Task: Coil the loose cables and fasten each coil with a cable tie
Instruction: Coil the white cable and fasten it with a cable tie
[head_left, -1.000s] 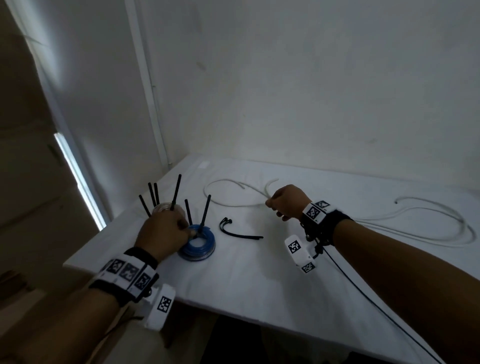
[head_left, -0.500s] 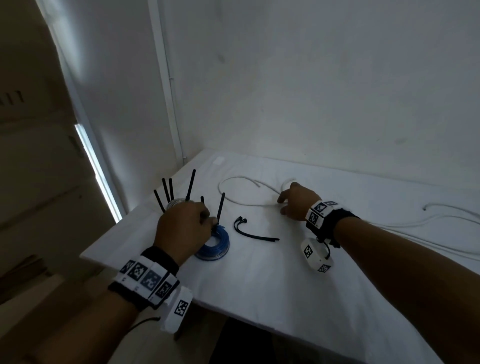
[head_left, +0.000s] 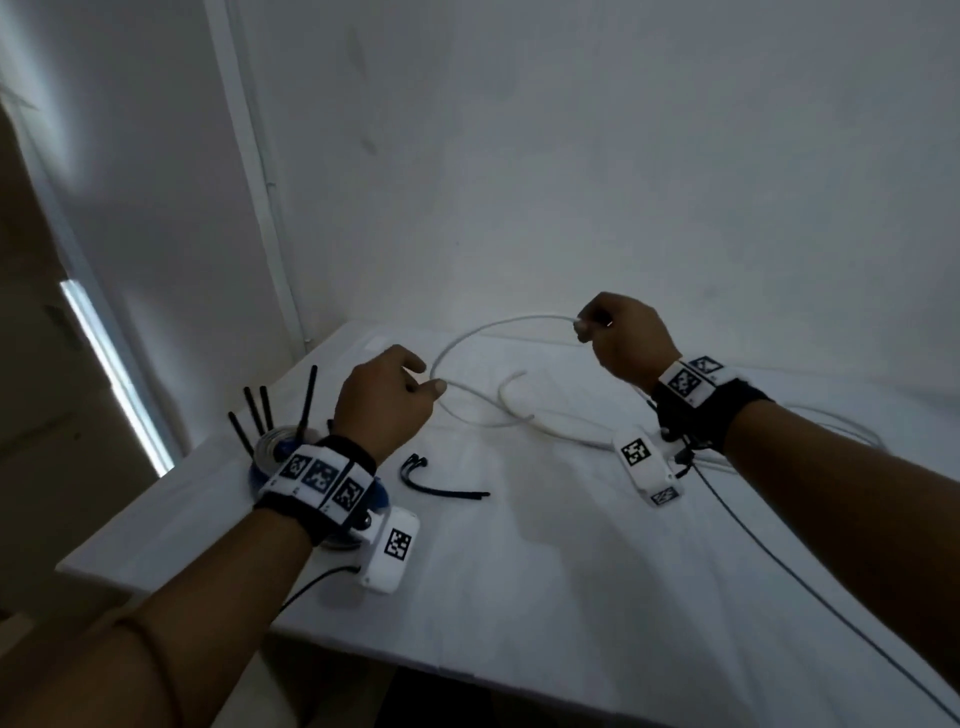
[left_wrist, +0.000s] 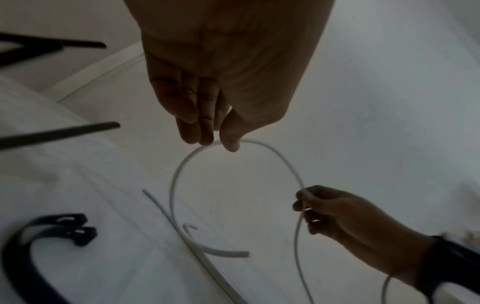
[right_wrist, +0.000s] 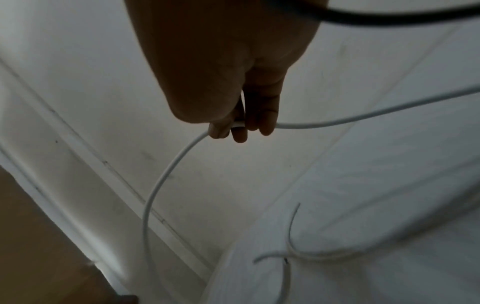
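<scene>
A long white cable (head_left: 498, 325) arcs above the white table (head_left: 519, 597) between both hands. My left hand (head_left: 421, 382) pinches it between thumb and fingers, as the left wrist view (left_wrist: 221, 142) shows. My right hand (head_left: 589, 327) is raised higher and grips the same cable (right_wrist: 166, 174) in curled fingers (right_wrist: 240, 129). The rest of the white cable (head_left: 545, 426) lies loose on the table towards the right. A blue coil (head_left: 382, 496), tied with black cable ties, sits under my left wrist. Loose black cable ties (head_left: 441, 486) lie beside it.
More black ties (head_left: 260, 410) stick up from a second coil at the table's left edge. The table stands in a corner, with the wall (head_left: 571, 156) close behind. A thin black wire (head_left: 779, 566) runs from my right wrist device across the table.
My left hand left the blue coil and moved right to pinch the white cable. My right hand lifted the cable off the table, forming a raised loop.
</scene>
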